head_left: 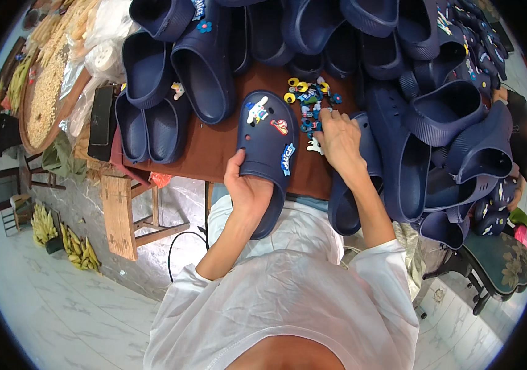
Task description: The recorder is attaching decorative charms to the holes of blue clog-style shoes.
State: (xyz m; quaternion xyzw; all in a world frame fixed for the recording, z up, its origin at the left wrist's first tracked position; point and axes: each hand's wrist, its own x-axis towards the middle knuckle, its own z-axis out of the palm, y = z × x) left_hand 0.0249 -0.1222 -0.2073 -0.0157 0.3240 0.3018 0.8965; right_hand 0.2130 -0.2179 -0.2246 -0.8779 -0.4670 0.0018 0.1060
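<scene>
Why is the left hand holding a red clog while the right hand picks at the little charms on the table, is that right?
Not quite: the head view shows the clog in the left hand is navy blue, not red. The right hand does reach into the small charms on the brown table.

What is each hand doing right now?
Left hand: closed on the navy clog.
Right hand: fingers bent over the small charms; grip cannot be told.

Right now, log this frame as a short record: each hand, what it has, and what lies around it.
left hand: grips the heel end of a navy clog that already carries charms
right hand: fingertips in the pile of small charms
surface: brown table
around: heaps of navy clogs
far left: tray of pale snacks
</scene>
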